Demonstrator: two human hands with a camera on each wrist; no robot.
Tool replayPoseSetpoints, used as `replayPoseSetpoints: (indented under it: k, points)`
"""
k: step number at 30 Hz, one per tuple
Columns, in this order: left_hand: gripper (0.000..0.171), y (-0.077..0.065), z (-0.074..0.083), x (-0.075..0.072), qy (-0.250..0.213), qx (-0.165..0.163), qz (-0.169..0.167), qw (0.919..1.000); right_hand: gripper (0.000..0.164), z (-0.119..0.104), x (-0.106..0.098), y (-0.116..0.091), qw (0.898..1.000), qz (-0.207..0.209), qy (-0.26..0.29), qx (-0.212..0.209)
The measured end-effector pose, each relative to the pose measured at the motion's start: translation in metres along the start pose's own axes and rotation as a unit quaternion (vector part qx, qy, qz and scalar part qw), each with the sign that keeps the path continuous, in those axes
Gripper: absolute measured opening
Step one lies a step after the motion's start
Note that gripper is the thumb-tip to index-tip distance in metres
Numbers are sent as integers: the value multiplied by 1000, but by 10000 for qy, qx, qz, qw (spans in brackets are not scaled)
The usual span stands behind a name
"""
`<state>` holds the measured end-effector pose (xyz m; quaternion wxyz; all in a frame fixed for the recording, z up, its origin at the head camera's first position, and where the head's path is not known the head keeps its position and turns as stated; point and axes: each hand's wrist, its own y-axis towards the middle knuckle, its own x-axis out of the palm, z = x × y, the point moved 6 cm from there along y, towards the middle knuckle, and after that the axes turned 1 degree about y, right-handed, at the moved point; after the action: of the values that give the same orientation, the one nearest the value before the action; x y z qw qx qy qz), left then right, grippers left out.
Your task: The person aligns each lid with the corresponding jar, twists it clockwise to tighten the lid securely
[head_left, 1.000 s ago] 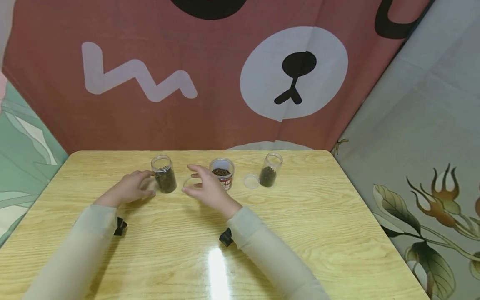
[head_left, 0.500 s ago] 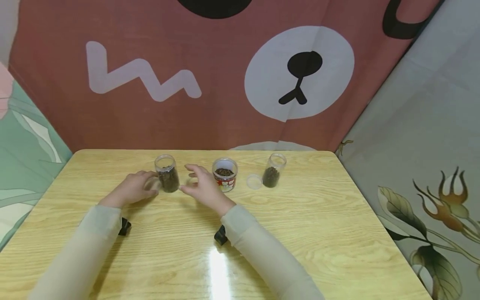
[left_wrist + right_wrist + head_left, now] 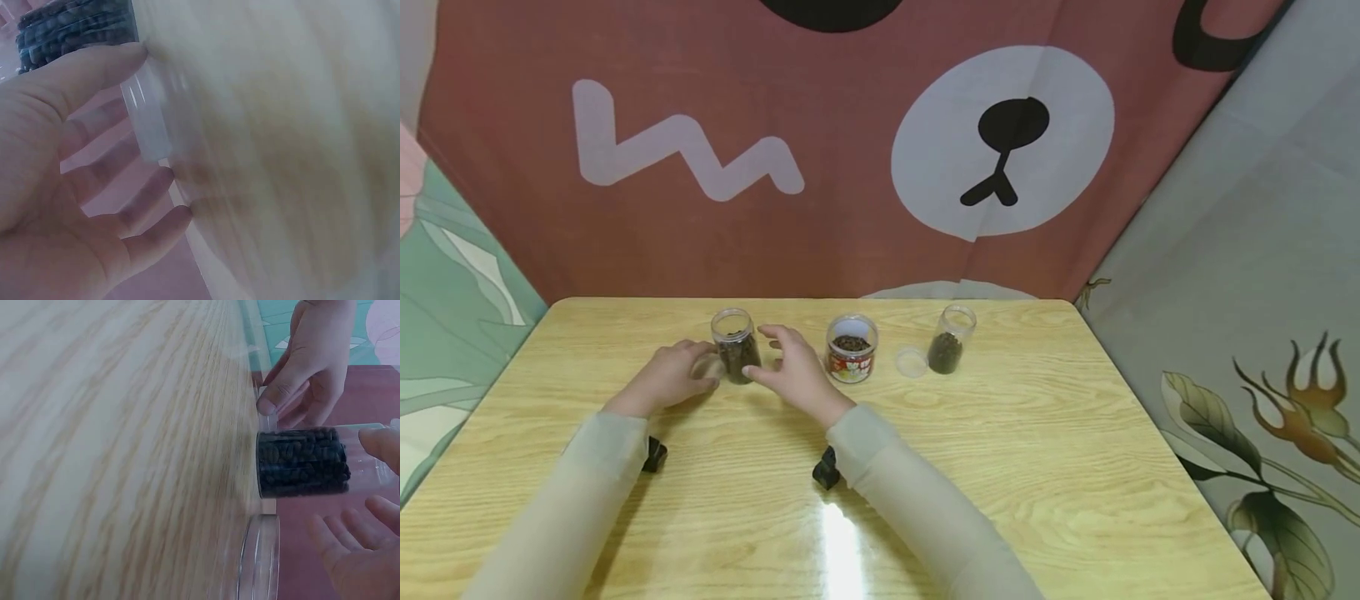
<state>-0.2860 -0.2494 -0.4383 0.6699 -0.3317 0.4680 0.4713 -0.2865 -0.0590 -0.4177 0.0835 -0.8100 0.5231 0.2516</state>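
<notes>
On the table at left stands a lidless clear jar [image 3: 737, 346] partly filled with dark coffee beans. Just left of it, my left hand [image 3: 666, 379] rests low on the table, its thumb and fingers set round a clear lid [image 3: 147, 119]; how firmly they press cannot be told. My right hand [image 3: 797, 375] is at the jar's other side. Its thumb lies in front of the jar's upper part in the right wrist view, and the fingers [image 3: 375, 515] spread loosely, apart from the glass. Another clear lid [image 3: 259, 559] lies on the table by the right hand.
A wider printed tub [image 3: 852, 350] with brown beans stands open right of the right hand. Further right are a flat clear lid [image 3: 912, 362] and an open jar [image 3: 951, 340] of dark beans. A red-brown cloth [image 3: 715, 250] hangs behind the table [image 3: 1015, 467].
My right hand has moved left, away from in front of the printed tub, and up to the left jar. The left hand has stayed at the lid beside that jar.
</notes>
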Motion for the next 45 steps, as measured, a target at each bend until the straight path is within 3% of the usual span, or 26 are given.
replayPoseSetpoints:
  k: [18,45]
  points:
    - [60,3,4,-3,-99,-108,8,9999,67,5,9,14,9988,45,370,303]
    - [57,1,5,-2,-21,-91,36,10000,68,12,24,26,9989,-199,430,37]
